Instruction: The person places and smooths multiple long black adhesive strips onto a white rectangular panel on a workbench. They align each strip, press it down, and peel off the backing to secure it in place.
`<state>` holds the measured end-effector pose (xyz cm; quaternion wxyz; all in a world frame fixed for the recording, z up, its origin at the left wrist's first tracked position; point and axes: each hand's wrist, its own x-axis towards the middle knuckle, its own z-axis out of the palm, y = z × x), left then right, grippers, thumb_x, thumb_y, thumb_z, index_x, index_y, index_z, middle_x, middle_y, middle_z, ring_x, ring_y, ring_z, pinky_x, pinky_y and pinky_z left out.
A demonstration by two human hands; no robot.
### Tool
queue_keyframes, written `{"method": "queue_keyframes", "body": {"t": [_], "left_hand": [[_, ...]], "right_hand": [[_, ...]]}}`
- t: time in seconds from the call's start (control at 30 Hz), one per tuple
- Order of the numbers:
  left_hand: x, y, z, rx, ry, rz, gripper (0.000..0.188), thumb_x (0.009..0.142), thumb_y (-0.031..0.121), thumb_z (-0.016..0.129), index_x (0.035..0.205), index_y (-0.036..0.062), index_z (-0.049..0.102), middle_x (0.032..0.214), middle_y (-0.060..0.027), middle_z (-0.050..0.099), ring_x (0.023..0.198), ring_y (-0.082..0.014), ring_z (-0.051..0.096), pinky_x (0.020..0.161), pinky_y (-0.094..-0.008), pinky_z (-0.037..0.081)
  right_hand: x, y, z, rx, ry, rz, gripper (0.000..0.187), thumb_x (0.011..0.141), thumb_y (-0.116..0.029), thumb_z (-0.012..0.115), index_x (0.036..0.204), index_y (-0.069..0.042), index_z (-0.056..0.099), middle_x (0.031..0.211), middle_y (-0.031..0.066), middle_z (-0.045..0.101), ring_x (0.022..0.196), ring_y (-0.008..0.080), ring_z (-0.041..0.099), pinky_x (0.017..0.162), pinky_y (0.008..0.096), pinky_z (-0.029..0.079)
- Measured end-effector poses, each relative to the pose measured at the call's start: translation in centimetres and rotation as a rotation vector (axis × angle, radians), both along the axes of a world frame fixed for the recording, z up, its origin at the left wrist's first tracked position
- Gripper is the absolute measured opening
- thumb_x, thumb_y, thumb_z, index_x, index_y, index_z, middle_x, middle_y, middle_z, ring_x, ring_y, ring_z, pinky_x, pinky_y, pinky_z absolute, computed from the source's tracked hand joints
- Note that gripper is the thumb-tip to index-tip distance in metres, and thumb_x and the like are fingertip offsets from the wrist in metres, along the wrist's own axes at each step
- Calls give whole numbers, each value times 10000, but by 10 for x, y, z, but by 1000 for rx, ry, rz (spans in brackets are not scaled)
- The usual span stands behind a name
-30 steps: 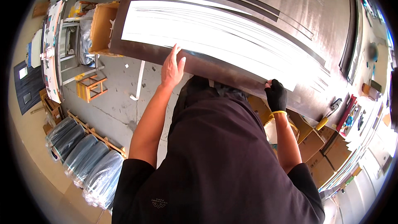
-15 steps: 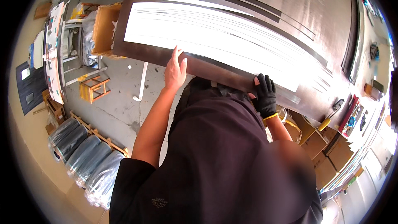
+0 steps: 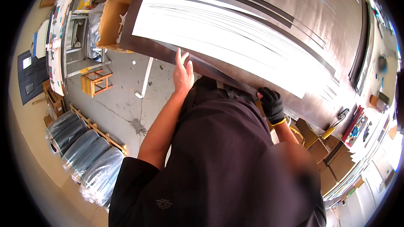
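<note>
A thin, dark glossy strip (image 3: 216, 72) lies along the near edge of the brown worktable (image 3: 145, 47), beside several long white strips (image 3: 219, 38). My left hand (image 3: 183, 73) is bare. Its fingers are stretched out and its fingertips rest at the table edge by the strip. My right hand (image 3: 271, 106) wears a black glove with a yellow cuff, its thumb tip bare. The fingers of that hand are curled at the strip's right end, at the table's front edge. Exactly how they grip the strip is partly hidden.
A yellow-handled cutter (image 3: 329, 132) lies at the table's right corner, near a red tray (image 3: 352, 122). An open cardboard box (image 3: 111, 25) stands left of the table. A small wooden stool (image 3: 97, 83) and plastic-wrapped rolls (image 3: 101, 172) stand on the floor at left.
My right hand has gone from lying flat on the table to curling its fingers at the edge. The dark strip has shifted toward me. My left hand has moved slightly right along the edge.
</note>
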<state>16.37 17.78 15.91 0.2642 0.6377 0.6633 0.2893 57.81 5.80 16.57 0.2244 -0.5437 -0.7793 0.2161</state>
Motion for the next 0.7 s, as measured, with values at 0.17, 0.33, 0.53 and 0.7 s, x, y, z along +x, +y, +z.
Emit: {"method": "queue_keyframes", "body": {"t": [0.17,0.33,0.53,0.7], "left_hand": [[2,-12,-13,110,-228,229,677,1150,68,537,1750,42,225,1579,-254,608,1397,-413,655,1192,-503,516],[-1,-42,-27,-230,-607,646,340,1178,113,533,1503,18,498,1512,-187,645,1300,-250,711,968,-334,607],[37,-39,7,-752,-1355,774,700,1222,570,325,1471,-33,579,1462,-186,691,1353,-310,685,1174,-476,563],[35,-25,-7,-524,-1884,725,661,1204,582,395,1373,1,660,1315,-125,754,1290,-297,704,1208,-510,547]], "right_hand": [[2,4,21,98,-24,78,228,933,-76,747,1158,-65,782,1128,154,812,950,338,779,827,440,610],[3,9,44,-50,-17,83,331,841,-62,746,1168,-95,795,1084,127,823,927,338,778,818,447,609],[11,29,111,-247,72,105,345,843,4,756,1171,-74,829,1033,154,816,924,371,765,831,449,606],[39,32,127,-354,78,144,315,905,23,768,1199,-71,833,1024,156,811,916,365,753,848,434,602]]}}
